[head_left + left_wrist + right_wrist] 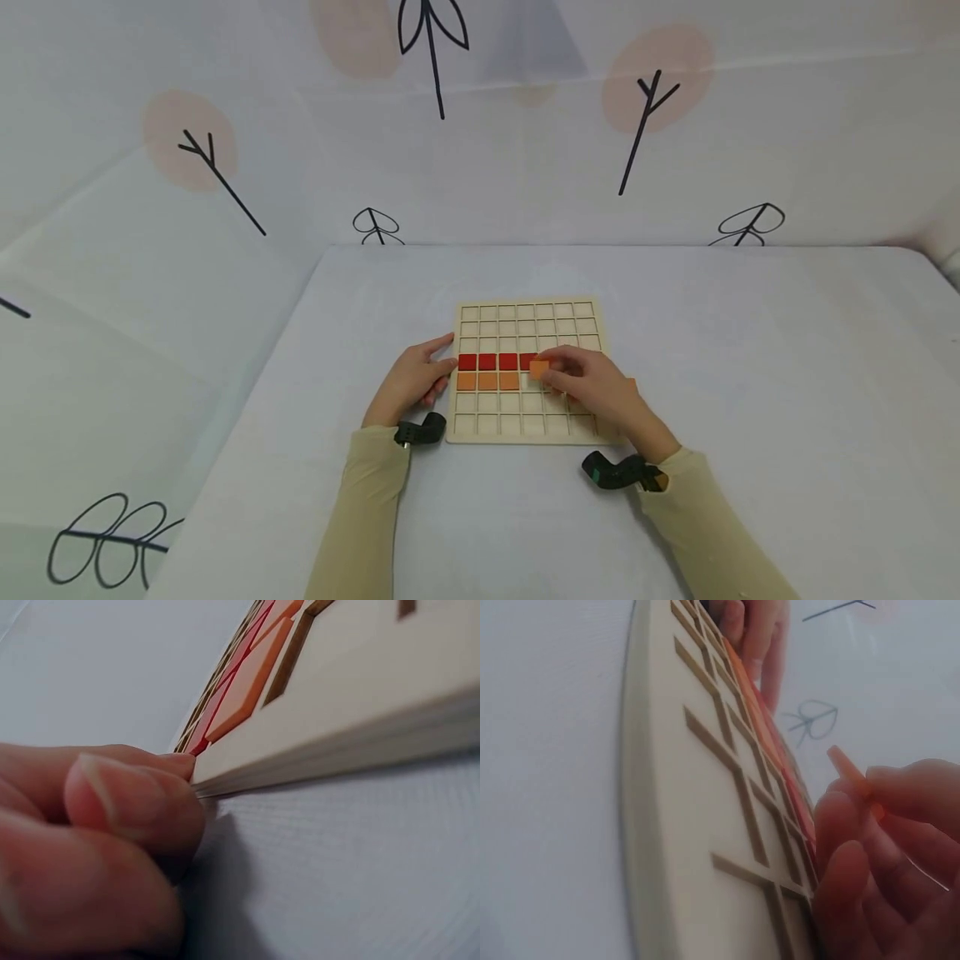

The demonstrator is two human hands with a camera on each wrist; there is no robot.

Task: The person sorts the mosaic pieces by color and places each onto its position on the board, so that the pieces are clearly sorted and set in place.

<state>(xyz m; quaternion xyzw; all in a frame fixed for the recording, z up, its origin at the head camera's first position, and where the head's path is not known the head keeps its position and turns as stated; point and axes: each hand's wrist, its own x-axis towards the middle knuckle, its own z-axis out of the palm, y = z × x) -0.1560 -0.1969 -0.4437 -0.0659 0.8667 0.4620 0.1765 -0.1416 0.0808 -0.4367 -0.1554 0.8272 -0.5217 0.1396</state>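
Observation:
A square wooden grid board lies on the white table. My right hand pinches a small orange square tile between thumb and fingers, over the board's middle. In the right wrist view that tile is seen edge-on, tilted above the grid. My left hand rests at the board's left edge, thumb and index fingertips touching it. Several red tiles fill a row from the left side; the right hand hides that row's right part. Just below, three orange tiles sit side by side.
Another orange piece shows at the board's right edge, mostly hidden behind the right hand. Dark wrist cameras sit on both wrists. A white cloth printed with plant shapes hangs behind the table.

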